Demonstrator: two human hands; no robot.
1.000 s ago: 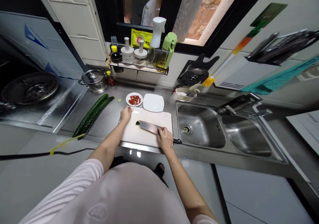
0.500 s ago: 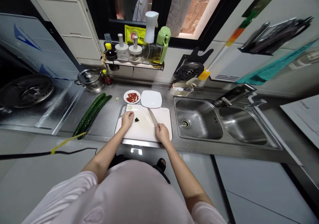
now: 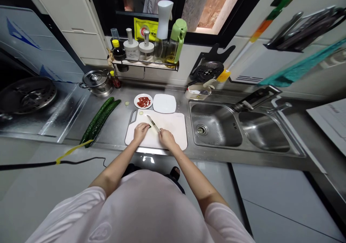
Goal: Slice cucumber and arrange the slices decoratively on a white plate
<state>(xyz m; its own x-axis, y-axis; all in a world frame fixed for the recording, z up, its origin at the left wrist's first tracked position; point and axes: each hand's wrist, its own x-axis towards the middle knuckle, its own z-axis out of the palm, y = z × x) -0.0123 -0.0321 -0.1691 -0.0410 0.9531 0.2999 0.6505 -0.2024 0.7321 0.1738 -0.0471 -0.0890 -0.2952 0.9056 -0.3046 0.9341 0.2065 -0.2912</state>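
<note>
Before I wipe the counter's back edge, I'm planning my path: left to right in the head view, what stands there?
Round lidded steel pot, small dark-red bottle with yellow cap, round white plate of chopped red pieces, squarish white plate, beige oblong tub.

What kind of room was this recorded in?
Most likely a kitchen: there's a double sink, a lidded pot on the metal counter, and a knife over a cutting board.
</note>
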